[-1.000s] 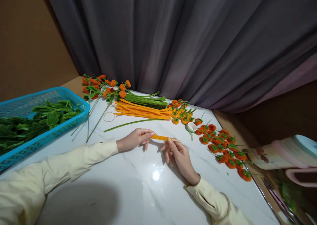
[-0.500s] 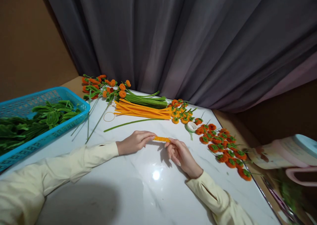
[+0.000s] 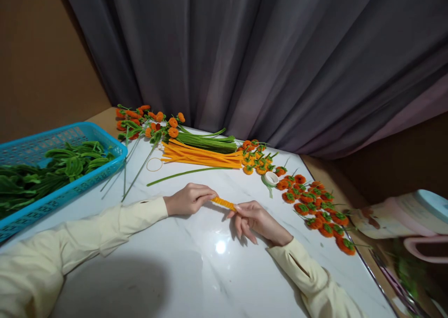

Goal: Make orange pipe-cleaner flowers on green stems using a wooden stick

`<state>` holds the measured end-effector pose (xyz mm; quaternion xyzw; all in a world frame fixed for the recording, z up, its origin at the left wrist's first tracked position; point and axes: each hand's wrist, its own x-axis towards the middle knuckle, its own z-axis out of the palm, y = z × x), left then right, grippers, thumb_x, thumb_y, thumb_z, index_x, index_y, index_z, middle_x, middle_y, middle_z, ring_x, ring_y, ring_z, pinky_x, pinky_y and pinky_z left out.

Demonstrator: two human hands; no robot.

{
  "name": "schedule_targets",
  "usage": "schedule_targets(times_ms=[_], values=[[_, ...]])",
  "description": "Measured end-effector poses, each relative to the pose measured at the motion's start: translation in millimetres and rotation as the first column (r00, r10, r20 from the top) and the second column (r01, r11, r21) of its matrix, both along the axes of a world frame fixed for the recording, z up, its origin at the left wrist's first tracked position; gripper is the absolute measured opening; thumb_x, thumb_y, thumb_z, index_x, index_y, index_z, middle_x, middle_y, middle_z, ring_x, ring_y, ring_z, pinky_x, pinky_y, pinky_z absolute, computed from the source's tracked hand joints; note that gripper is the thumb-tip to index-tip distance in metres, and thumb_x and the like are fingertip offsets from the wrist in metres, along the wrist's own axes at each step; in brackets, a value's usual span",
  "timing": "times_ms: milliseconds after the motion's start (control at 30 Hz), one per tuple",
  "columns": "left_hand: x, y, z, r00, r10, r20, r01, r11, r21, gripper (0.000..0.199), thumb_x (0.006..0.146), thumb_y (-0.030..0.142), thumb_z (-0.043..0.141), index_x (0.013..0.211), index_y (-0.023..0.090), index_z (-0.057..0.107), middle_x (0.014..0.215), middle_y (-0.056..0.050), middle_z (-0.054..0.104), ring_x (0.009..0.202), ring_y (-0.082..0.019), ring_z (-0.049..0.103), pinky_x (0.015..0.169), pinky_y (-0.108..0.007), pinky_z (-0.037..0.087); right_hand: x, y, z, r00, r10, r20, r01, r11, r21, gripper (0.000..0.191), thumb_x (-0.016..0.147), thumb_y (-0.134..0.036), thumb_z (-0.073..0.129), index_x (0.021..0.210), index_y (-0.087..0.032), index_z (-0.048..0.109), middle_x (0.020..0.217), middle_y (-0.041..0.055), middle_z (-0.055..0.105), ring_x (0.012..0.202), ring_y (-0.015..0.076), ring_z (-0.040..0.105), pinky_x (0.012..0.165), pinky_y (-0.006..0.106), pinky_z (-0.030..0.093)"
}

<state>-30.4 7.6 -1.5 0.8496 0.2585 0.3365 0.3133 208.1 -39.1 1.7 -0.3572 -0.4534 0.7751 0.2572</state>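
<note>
A coiled orange-yellow pipe cleaner [image 3: 224,203] stretches between my two hands, above the white table. My left hand [image 3: 189,199] pinches its left end with thumb and fingers. At its right end, my right hand [image 3: 255,220] grips it between thumb and forefinger, while the other fingers hang loosely below. The coil slopes down toward the right. Beyond the hands lie a bundle of straight orange-yellow pipe cleaners [image 3: 203,155], a bundle of green pipe cleaners [image 3: 210,142] and one separate green pipe cleaner [image 3: 185,175].
Many orange flower heads [image 3: 308,197] spread along the right side, near a roll of green tape [image 3: 270,179]. Finished flowers [image 3: 172,127] lie at the back left. A blue basket [image 3: 121,152] of green leaves stands left. A large cup [image 3: 388,215] is at the far right.
The coil has tilted, its right end now lower. My right hand has shifted slightly down and right, and my left hand a little to the left.
</note>
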Motion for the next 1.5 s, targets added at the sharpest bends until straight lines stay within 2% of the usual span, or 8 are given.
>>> schedule_targets(times_ms=[667, 767, 867, 967, 1067, 1167, 1333, 1500], values=[[1, 2, 5.3, 0.997, 0.021, 0.079, -0.002, 0.973, -0.229, 0.023, 0.083, 0.031, 0.055, 0.079, 0.015, 0.071, 0.075, -0.009, 0.068, 0.062, -0.017, 0.059, 0.062, -0.026, 0.047, -2, -3, 4.6, 0.998, 0.056, -0.013, -0.057, 0.993, -0.100, 0.035, 0.084, -0.037, 0.056, 0.063, -0.010, 0.058, 0.041, 0.0032, 0.060, 0.020, 0.0050, 0.034, 0.021, 0.015, 0.015], [3, 9, 7.5, 0.981, 0.126, 0.150, -0.036, 0.869, -0.493, 0.025, 0.080, 0.037, 0.060, 0.083, 0.013, 0.068, 0.071, -0.005, 0.063, 0.051, -0.011, 0.053, 0.051, -0.023, 0.044, -12, -6, 3.8, 0.999, -0.039, -0.019, 0.038, 0.998, -0.042, 0.034, 0.085, -0.039, 0.055, 0.066, -0.011, 0.057, 0.044, 0.0028, 0.061, 0.022, 0.0055, 0.036, 0.023, 0.015, 0.018], [4, 16, 9.3, 0.929, 0.237, 0.285, 0.051, 0.680, -0.731, 0.032, 0.075, 0.038, 0.067, 0.094, 0.013, 0.064, 0.067, -0.001, 0.057, 0.054, -0.011, 0.052, 0.052, -0.022, 0.045, -21, -9, 3.2, 0.990, -0.136, -0.033, 0.136, 0.991, 0.015, 0.034, 0.085, -0.042, 0.055, 0.069, -0.012, 0.056, 0.045, 0.0016, 0.061, 0.023, 0.0048, 0.036, 0.025, 0.015, 0.020], [6, 20, 8.7, 0.866, 0.308, 0.393, 0.191, 0.522, -0.832, 0.033, 0.075, 0.038, 0.067, 0.094, 0.010, 0.065, 0.070, -0.002, 0.055, 0.062, -0.010, 0.052, 0.059, -0.021, 0.045, -28, -14, 1.5, 0.982, -0.186, -0.033, 0.188, 0.980, 0.065, 0.035, 0.086, -0.045, 0.053, 0.073, -0.013, 0.054, 0.047, 0.0000, 0.060, 0.025, 0.0044, 0.037, 0.027, 0.015, 0.023], [8, 20, 7.0, 0.821, 0.333, 0.464, 0.289, 0.458, -0.840, 0.033, 0.078, 0.040, 0.065, 0.090, 0.009, 0.067, 0.074, -0.003, 0.054, 0.065, -0.009, 0.050, 0.061, -0.020, 0.044, -33, -21, -1.2, 0.979, -0.201, 0.033, 0.194, 0.970, 0.146, 0.037, 0.088, -0.049, 0.049, 0.077, -0.014, 0.052, 0.049, -0.0018, 0.058, 0.027, 0.0046, 0.040, 0.028, 0.014, 0.024], [11, 16, 9.5, 0.808, 0.345, 0.478, 0.300, 0.457, -0.837, 0.033, 0.079, 0.041, 0.065, 0.090, 0.010, 0.067, 0.077, -0.003, 0.055, 0.067, -0.010, 0.049, 0.062, -0.020, 0.043, -39, -27, -2.2, 0.969, -0.220, 0.112, 0.184, 0.947, 0.263, 0.038, 0.090, -0.050, 0.044, 0.078, -0.015, 0.050, 0.049, -0.0040, 0.056, 0.028, 0.0043, 0.041, 0.029, 0.014, 0.024], [28, 15, 26.6, 0.792, 0.412, 0.451, 0.158, 0.574, -0.803, 0.035, 0.086, 0.046, 0.053, 0.087, 0.012, 0.064, 0.083, -0.004, 0.059, 0.082, -0.014, 0.053, 0.069, -0.021, 0.043, -51, -29, -2.2, 0.939, -0.317, 0.136, 0.253, 0.901, 0.353, 0.040, 0.090, -0.053, 0.041, 0.078, -0.016, 0.047, 0.049, -0.0056, 0.054, 0.027, 0.0044, 0.040, 0.027, 0.014, 0.021], [57, 22, 49.3, 0.714, 0.423, 0.558, 0.278, 0.561, -0.780, 0.038, 0.086, 0.048, 0.052, 0.082, 0.012, 0.059, 0.065, -0.003, 0.056, 0.065, -0.013, 0.055, 0.063, -0.023, 0.044, -71, -22, -8.5, 0.909, -0.417, 0.021, 0.390, 0.866, 0.311, 0.043, 0.086, -0.060, 0.043, 0.078, -0.017, 0.046, 0.052, -0.0049, 0.056, 0.025, 0.0049, 0.042, 0.023, 0.014, 0.019]])
